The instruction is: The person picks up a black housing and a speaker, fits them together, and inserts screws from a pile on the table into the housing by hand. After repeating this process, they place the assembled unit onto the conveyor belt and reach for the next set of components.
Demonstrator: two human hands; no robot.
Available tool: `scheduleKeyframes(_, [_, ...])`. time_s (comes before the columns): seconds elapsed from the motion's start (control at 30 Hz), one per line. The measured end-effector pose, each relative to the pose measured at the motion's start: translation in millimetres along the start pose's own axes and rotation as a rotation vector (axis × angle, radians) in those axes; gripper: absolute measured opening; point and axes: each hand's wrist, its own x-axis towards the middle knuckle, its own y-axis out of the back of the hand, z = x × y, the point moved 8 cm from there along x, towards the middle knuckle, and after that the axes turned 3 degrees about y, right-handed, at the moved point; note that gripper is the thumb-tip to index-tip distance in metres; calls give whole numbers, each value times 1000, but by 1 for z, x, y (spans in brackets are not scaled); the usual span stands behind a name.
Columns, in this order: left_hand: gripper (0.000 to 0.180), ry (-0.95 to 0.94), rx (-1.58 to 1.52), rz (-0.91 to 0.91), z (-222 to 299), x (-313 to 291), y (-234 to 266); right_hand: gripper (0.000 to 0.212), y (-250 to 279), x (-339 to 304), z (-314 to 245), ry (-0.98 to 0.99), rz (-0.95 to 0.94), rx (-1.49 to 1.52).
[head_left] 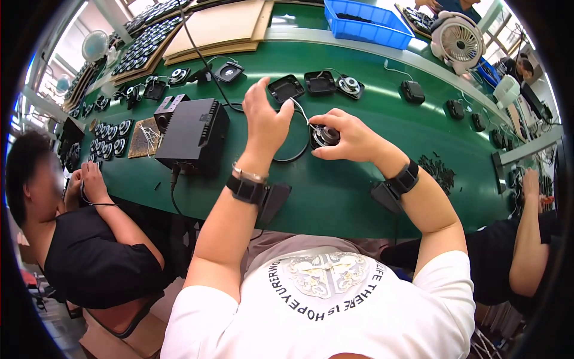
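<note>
My right hand (353, 139) grips a small round speaker driver (326, 136) by its rim, thumb and fingers on either side, above the green bench. A white wire (301, 110) runs from the driver up toward my left thumb. My left hand (267, 122) is raised just left of it, fingers stretched up and thumb apart; whether the thumb touches the wire is hard to see. Just beyond my hands lie two open black speaker housings, the nearer housing (286, 90) and the farther housing (320, 83), with another driver (350, 85) beside them.
A black box-shaped device (192, 130) with a cable stands to my left. Loose black strips (436, 173) lie on the right. At the back are a blue bin (369, 27), boards (215, 30) and a fan (459, 39). Co-workers sit on both sides.
</note>
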Motion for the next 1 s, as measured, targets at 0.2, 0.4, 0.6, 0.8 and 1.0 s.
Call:
scheduleKeyframes(0.2, [85,5,740,-651,27,49,-81,67,-13,-26,15,-37,39,-144])
scheduleKeyframes(0.4, [76,51,765,-707,6,67,-86,67,-19,-25,8,-6,99,-250])
scheduleKeyframes(0.6, [60,61,-166,-303,41,1,-39,66,-2,-80,-13,32,230,-329])
scheduleKeyframes(0.8, [39,872,-1686,-583,47,-104,-81,67,-23,-139,-14,40,277,-403])
scheduleKeyframes(1.0, [44,995,-1857,-765,82,-115,-94,70,-22,-157,-14,123,328,-426])
